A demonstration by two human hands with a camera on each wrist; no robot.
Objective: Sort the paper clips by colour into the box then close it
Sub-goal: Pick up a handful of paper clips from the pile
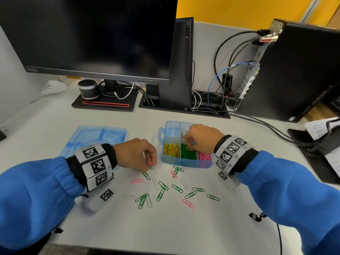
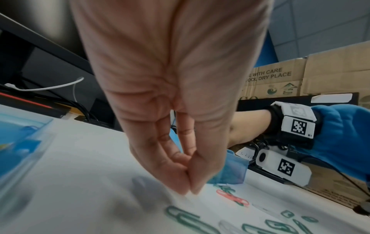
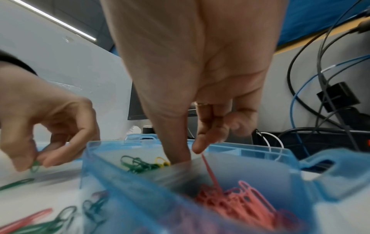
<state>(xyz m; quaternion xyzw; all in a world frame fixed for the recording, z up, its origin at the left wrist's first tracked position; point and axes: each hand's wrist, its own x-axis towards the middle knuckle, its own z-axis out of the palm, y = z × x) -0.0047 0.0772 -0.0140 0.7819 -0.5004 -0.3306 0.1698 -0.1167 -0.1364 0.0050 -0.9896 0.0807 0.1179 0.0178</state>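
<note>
The open blue box (image 1: 186, 163) holds yellow clips (image 1: 171, 150), green clips (image 1: 188, 155) and pink clips (image 1: 204, 156) in separate compartments. My right hand (image 1: 189, 147) reaches into it with curled fingers. Its thumb (image 3: 176, 152) is down in the green compartment beside a stray yellow clip (image 3: 162, 160). An upright pink clip (image 3: 210, 171) hangs from the index fingertip over the pink pile. My left hand (image 1: 150, 165) pinches a green clip (image 3: 35, 164) on the table. Loose green, pink and white clips (image 1: 165, 188) lie in front of the box.
The box's blue lid (image 1: 95, 138) lies to the left of the box. A monitor (image 1: 92, 34), a small speaker (image 1: 88, 89), a computer tower (image 1: 294, 70) and cables (image 1: 276, 129) line the back. Papers (image 1: 327, 129) sit at the right edge.
</note>
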